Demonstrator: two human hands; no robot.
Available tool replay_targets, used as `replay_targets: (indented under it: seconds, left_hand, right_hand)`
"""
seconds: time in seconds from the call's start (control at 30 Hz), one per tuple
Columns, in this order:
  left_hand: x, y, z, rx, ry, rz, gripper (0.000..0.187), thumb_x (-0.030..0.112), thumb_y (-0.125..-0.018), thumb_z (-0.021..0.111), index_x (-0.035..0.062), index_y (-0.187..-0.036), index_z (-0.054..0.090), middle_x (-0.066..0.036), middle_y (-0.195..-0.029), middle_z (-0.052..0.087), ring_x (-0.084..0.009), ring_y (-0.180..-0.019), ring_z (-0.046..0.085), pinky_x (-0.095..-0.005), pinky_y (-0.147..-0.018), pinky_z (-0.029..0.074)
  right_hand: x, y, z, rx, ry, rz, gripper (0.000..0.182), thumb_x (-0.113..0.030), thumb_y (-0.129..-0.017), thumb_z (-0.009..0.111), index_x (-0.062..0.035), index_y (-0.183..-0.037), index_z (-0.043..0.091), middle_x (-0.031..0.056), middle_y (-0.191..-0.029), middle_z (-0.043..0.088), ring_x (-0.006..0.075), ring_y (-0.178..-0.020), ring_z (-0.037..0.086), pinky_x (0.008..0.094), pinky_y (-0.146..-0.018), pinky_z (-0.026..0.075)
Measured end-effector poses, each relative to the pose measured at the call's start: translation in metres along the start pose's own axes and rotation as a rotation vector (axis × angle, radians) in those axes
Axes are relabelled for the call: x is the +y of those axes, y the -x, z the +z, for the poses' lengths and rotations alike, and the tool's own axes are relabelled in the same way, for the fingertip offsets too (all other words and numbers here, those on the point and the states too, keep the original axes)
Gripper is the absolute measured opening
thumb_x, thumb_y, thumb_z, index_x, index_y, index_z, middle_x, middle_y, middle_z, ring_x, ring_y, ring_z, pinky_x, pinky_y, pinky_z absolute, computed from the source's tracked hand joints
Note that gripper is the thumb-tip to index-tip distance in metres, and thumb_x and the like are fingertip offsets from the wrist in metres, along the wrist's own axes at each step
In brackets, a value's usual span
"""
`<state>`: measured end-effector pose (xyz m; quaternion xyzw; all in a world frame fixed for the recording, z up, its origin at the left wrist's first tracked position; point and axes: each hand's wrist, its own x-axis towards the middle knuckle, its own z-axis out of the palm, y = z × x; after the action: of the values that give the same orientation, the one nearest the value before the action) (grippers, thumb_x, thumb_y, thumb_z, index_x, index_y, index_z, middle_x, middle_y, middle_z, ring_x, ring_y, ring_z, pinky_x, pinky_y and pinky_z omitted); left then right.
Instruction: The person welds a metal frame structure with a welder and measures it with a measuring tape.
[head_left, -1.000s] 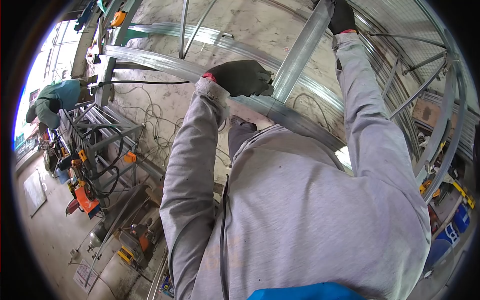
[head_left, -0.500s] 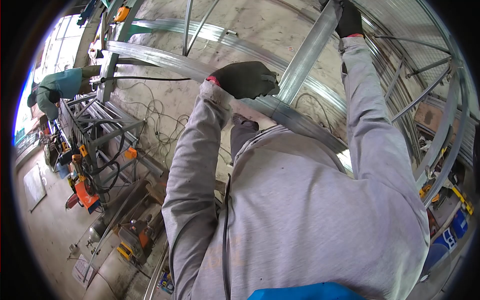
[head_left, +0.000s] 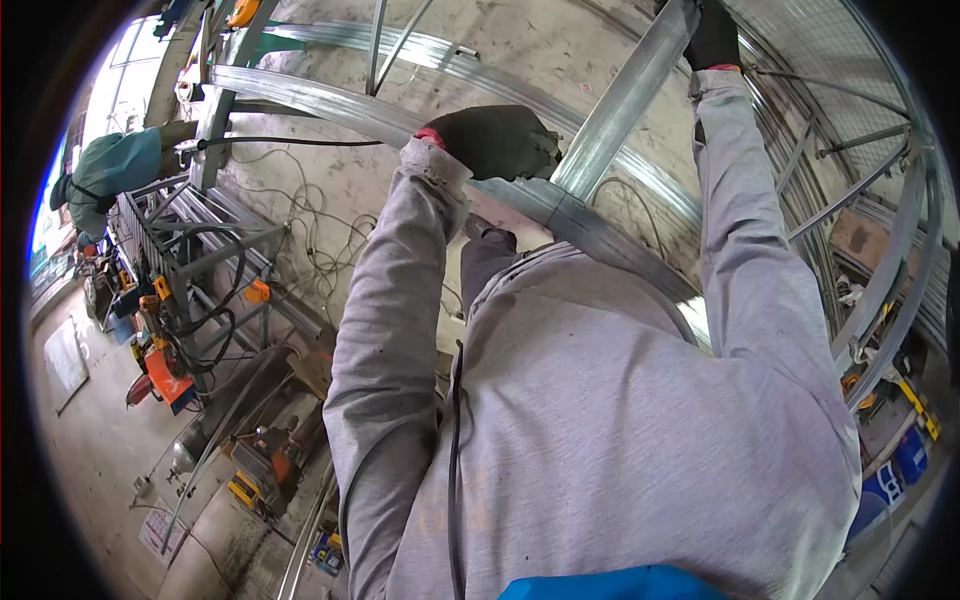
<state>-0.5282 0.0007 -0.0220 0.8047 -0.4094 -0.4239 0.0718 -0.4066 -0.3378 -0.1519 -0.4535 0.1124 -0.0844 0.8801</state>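
The metal crosspiece (head_left: 626, 102) lies toward one o'clock, slanting up from the long beam (head_left: 610, 238), its near end meeting that beam. The right hand (head_left: 714, 36), in a dark glove, is wrapped around its far end, between one and two o'clock. At twelve, the gloved left hand (head_left: 497, 143) lies over the beam just beside the joint, fingers curled; whether they clamp it I cannot tell. Farther out, a metal stand (head_left: 228, 245) bearing tools sits at nine, a bending person (head_left: 118, 163) at ten.
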Motion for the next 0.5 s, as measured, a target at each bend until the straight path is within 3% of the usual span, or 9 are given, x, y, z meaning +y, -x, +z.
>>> replay_targets:
  seconds: [0.13,0.37,0.43,0.5]
  left_hand:
    - [-0.005,-0.003,-0.003,0.023,0.001,-0.042,0.035,0.021,-0.098,0.062,0.0162,-0.131,0.073,-0.011,-0.132,0.065,-0.0191,-0.087,0.073,-0.0323,-0.081,0.061]
    - [-0.010,-0.005,0.003,0.060,-0.011,-0.037,0.033,0.020,-0.098,0.063,0.0178,-0.129,0.074,-0.011,-0.134,0.064,-0.0172,-0.084,0.073,-0.0309,-0.079,0.062]
    - [-0.012,-0.005,0.002,0.049,-0.284,0.171,0.028,0.017,-0.096,0.066,0.0184,-0.122,0.077,-0.009,-0.133,0.065,-0.0158,-0.084,0.074,-0.0297,-0.080,0.062]
    - [-0.011,-0.004,0.002,0.051,-0.230,0.137,0.026,0.015,-0.095,0.067,0.0183,-0.119,0.078,-0.008,-0.134,0.065,-0.0152,-0.087,0.074,-0.0295,-0.080,0.062]
  right_hand:
    - [0.003,-0.015,-0.004,-0.032,0.009,0.011,0.033,-0.040,-0.103,0.062,-0.0077,-0.103,0.068,0.0080,-0.082,0.070,0.0225,-0.072,0.070,0.0370,-0.067,0.059]
    - [-0.006,0.001,0.013,0.036,0.119,-0.043,0.032,-0.039,-0.102,0.065,-0.0078,-0.105,0.068,0.0062,-0.087,0.070,0.0207,-0.074,0.070,0.0365,-0.069,0.060]
    - [-0.005,-0.002,0.010,0.011,0.137,-0.050,0.031,-0.039,-0.102,0.065,-0.0080,-0.105,0.068,0.0060,-0.088,0.070,0.0203,-0.075,0.070,0.0364,-0.069,0.060]
    - [-0.004,-0.005,0.007,0.000,0.131,-0.027,0.032,-0.040,-0.102,0.065,-0.0086,-0.104,0.068,0.0060,-0.088,0.070,0.0205,-0.076,0.070,0.0363,-0.070,0.060]
